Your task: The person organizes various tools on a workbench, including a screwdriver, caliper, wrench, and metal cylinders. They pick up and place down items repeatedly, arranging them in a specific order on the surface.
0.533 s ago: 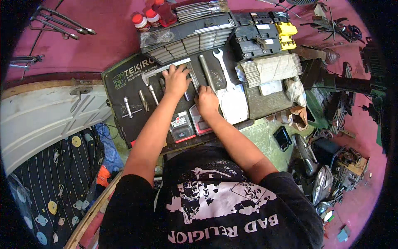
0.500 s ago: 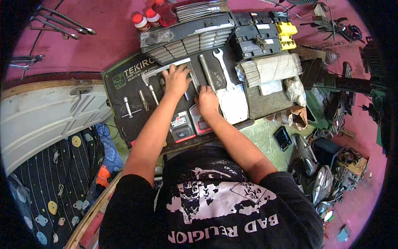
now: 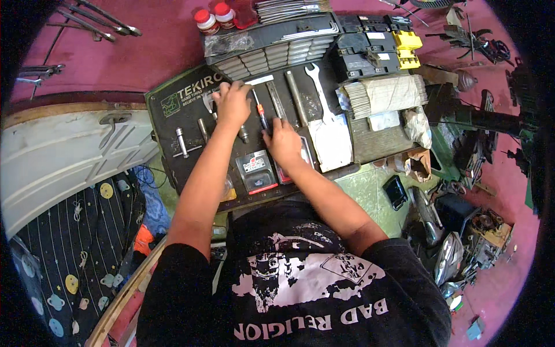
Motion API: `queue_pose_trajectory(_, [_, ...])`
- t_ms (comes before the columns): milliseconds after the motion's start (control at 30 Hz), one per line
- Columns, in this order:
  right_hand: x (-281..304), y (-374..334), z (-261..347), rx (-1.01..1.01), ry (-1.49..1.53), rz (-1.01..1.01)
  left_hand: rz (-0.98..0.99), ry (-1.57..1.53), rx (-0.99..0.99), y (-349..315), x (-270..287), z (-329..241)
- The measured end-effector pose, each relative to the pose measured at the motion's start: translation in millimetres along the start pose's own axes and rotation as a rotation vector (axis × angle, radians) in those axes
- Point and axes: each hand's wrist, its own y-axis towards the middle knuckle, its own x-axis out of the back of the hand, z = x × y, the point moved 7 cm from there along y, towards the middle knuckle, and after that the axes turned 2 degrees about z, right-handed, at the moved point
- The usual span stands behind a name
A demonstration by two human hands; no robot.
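Note:
My left hand (image 3: 234, 105) lies over a silver measuring tool, probably a caliper (image 3: 261, 80), its fingers bent and spread across the middle; the tool's jaw end shows past the fingers. My right hand (image 3: 284, 141) rests at the lower end of a long flat metal bar (image 3: 274, 97), thumb apart from the fingers. Beside that thumb is a screwdriver (image 3: 261, 111) with an orange and blue handle, between my hands. Right of the bar lie a thick metal rod (image 3: 296, 99) and a large open-end spanner (image 3: 322, 95). Below my left hand, a short dark metal tool (image 3: 244, 134) is partly covered.
A T-handled socket wrench (image 3: 182, 143) lies on the dark bench mat (image 3: 188, 118). Packaged parts (image 3: 256, 172) sit along the near edge. Behind are a drawer rack (image 3: 277, 55), red-capped bottles (image 3: 206, 21) and black and yellow cases (image 3: 407, 40). Stacked thin rods (image 3: 381, 95) lie right.
My left hand has shifted left along the silver tool, uncovering the screwdriver. My right hand stays by the flat bar's lower end, its thumb now nearer the screwdriver. The view has shifted slightly.

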Motion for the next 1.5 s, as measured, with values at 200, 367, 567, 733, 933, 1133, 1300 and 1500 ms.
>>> queue_pose_trajectory(200, [-18, 8, 2, -0.033, -0.060, 0.048, 0.161, 0.038, -0.156, 4, -16, -11])
queue_pose_trajectory(367, [-21, 7, 1, -0.055, -0.056, 0.036, 0.141, 0.043, -0.148, 5, -22, -10])
queue_pose_trajectory(567, [-25, 7, 0, -0.036, -0.040, -0.013, 0.153, 0.043, -0.149, 6, -23, -6])
queue_pose_trajectory(733, [-17, 5, 7, -0.023, -0.044, -0.047, 0.090, 0.100, -0.159, 1, -19, -3])
queue_pose_trajectory(933, [-7, -23, 37, 0.104, -0.043, -0.039, -0.172, -0.081, 0.160, -34, 34, 35])
queue_pose_trajectory(1133, [-34, -20, 57, 0.061, -0.023, 0.104, -0.027, -0.035, 0.314, -74, 17, 37])
queue_pose_trajectory(1300, [-57, -6, 46, -0.002, 0.028, 0.190, 0.094, -0.080, 0.436, -80, -11, 29])
queue_pose_trajectory(1500, [-73, -2, 39, 0.022, 0.072, 0.115, 0.093, -0.117, 0.491, -78, -17, 21])
